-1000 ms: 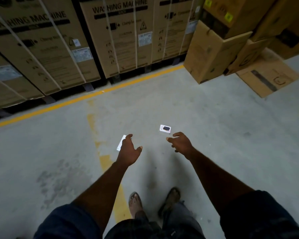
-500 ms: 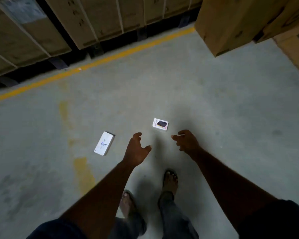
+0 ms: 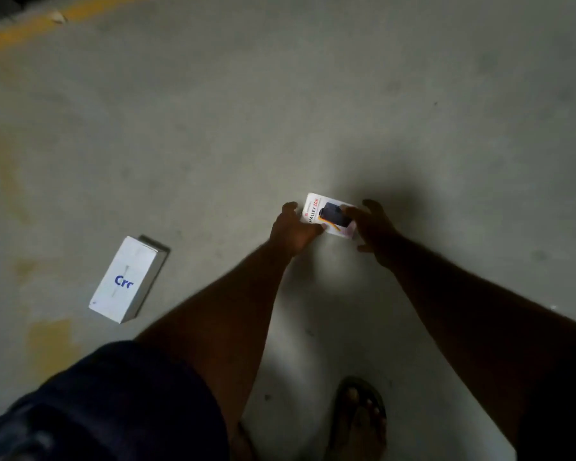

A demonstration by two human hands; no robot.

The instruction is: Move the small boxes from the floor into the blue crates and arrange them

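The right hand (image 3: 376, 231) had its grip wide: one finger lay across the right end of the power bank box (image 3: 328, 216), the others were spread above it and the thumb stood off the near side. The left hand (image 3: 293, 227) had its thumb against the box's near-left corner and its fingers curled just beside the left edge. The frame was too dark to tell whether that grip had closed.

Half a second before, both hands had hung short of the box with bare floor between. Now they bracketed it from both ends, and the camera had dropped much closer. This looked like the start of the pick-up, with the box apparently flat on the concrete floor (image 3: 313, 111) and not yet lifted.

The box was small, flat and white, printed "HALLEY 20K" beside a picture of a dark device.

Well apart to the left lay a white box (image 3: 127, 281) with blue lettering, waiting its turn. A sandalled foot (image 3: 359, 417) stood nearer the camera, and a yellow line (image 3: 30, 31) crossed the far corner. No blue crates were in view.
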